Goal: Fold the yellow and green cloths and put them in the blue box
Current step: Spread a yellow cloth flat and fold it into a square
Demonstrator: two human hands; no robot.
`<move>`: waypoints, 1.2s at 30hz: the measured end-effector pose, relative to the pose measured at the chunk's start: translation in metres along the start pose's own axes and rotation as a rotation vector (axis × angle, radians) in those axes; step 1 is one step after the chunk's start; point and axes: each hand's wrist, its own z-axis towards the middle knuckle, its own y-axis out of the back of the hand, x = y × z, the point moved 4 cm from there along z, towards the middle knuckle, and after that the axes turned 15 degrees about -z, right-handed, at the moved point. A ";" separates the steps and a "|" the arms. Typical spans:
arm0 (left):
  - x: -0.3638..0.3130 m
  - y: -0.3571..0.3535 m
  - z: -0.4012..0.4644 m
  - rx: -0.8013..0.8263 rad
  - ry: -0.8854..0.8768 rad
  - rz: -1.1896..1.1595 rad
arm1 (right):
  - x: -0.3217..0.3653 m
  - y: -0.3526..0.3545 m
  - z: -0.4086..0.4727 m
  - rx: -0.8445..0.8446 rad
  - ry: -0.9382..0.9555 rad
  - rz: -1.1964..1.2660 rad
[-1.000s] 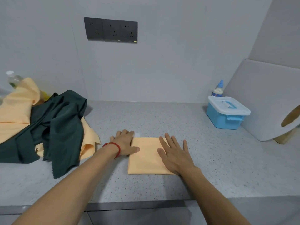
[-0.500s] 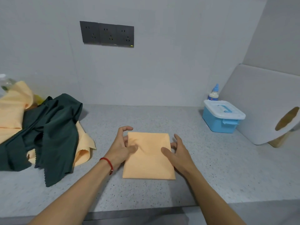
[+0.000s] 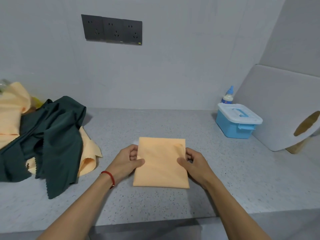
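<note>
- Gripping the folded yellow cloth (image 3: 161, 163) by its sides, left hand (image 3: 125, 162) and right hand (image 3: 194, 163) pinch it, thumbs on top, fingers curled.
- Blue box (image 3: 237, 122) sits closed, well apart.

Head view looks forward and down, near the counter (image 3: 173, 205).

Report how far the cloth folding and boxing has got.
Done: one yellow cloth lies folded into a neat rectangle on the counter. In hand: the left hand and right hand pinch its side edges. Left: the blue box has its lid on, and nothing can be seen inside it. The green cloth and other yellow cloths lie unfolded in a heap.
</note>
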 end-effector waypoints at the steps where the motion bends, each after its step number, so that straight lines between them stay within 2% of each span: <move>1: 0.002 0.002 -0.001 -0.016 -0.019 -0.012 | 0.000 -0.001 0.000 0.014 0.002 0.000; 5: 0.001 0.008 -0.005 -0.006 -0.091 -0.060 | 0.003 0.000 -0.001 0.045 0.040 0.061; 7: 0.001 0.010 -0.006 0.003 -0.072 -0.084 | 0.006 0.001 -0.002 0.021 0.071 0.092; 10: -0.001 0.008 -0.008 0.043 -0.067 -0.037 | 0.006 0.003 -0.003 -0.024 0.083 0.093; 17: 0.003 0.006 -0.007 0.001 -0.115 0.047 | -0.002 0.002 -0.001 -0.123 0.022 0.140; 23: 0.002 0.006 -0.008 -0.035 -0.123 0.105 | -0.008 0.001 0.001 -0.118 0.005 0.143; 28: 0.000 0.003 -0.008 -0.092 -0.135 0.178 | -0.009 0.003 0.003 -0.095 -0.057 0.110; 33: 0.001 0.005 -0.012 -0.170 -0.095 0.183 | 0.004 -0.001 -0.004 -0.073 0.068 -0.150; 36: -0.007 -0.001 -0.020 -0.250 -0.189 0.249 | 0.008 -0.003 -0.006 -0.099 0.109 -0.191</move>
